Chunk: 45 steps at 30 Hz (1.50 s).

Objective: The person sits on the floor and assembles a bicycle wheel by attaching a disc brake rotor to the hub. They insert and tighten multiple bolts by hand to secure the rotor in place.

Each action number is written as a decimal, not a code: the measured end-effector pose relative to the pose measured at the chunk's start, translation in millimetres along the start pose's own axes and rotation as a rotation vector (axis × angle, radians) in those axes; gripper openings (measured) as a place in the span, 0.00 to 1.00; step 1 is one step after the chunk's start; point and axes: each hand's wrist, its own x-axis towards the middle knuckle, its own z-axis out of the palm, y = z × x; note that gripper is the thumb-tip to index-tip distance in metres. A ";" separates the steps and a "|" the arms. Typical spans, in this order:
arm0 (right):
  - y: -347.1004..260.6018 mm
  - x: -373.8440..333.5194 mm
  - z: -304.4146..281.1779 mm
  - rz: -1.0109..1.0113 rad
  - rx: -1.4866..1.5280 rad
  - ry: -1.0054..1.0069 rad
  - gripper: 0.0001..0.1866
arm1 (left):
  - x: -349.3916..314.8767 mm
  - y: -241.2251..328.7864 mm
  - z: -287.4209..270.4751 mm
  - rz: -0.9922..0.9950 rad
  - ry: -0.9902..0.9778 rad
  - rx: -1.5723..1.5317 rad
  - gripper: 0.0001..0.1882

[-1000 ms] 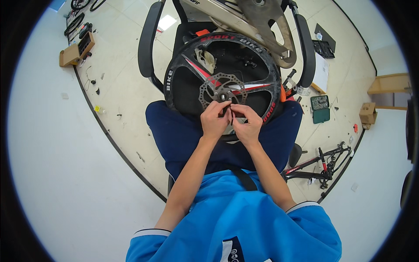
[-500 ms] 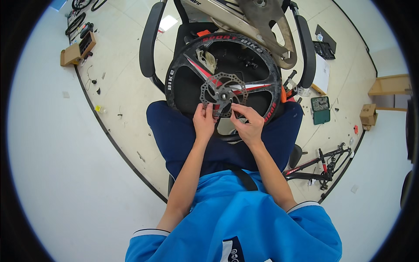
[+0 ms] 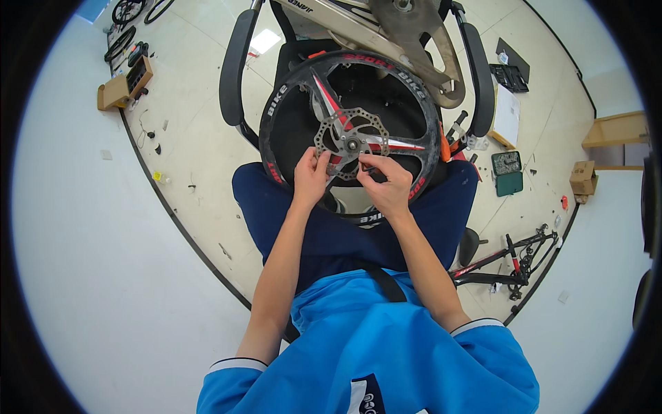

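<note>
A black bicycle wheel [image 3: 400,144] with red and white spokes lies flat across the chair seat and over my lap. A perforated metal brake disc [image 3: 354,112] sits round its hub [image 3: 352,145]. My left hand [image 3: 312,178] is closed at the disc's lower left edge, thumb and fingers pinching it. Just below and right of the hub, my right hand [image 3: 387,183] is closed in a pinch against the disc. Whatever is between its fingertips is too small to make out.
A tan bicycle frame [image 3: 338,22] lies beyond the wheel, between the chair's armrests [image 3: 236,69]. On the right floor are an open green case [image 3: 509,183], a black tool case [image 3: 509,77] and a black-red frame [image 3: 493,276]. An open cardboard box [image 3: 114,93] stands far left.
The wheel and its disc have turned clockwise. My left hand has shifted left and slightly up along the disc, while my right hand has moved a little to the left and up.
</note>
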 end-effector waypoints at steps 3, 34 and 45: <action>-0.4 2.6 0.3 0.030 0.016 -0.001 0.13 | 12.2 9.3 -10.2 -0.005 -0.073 0.041 0.11; -5.5 -8.2 -0.3 0.086 0.054 -0.142 0.11 | -27.1 25.8 47.8 0.574 0.247 0.357 0.12; 2.9 -16.2 8.7 0.074 0.112 -0.047 0.10 | -27.4 27.3 44.1 0.457 0.218 0.322 0.13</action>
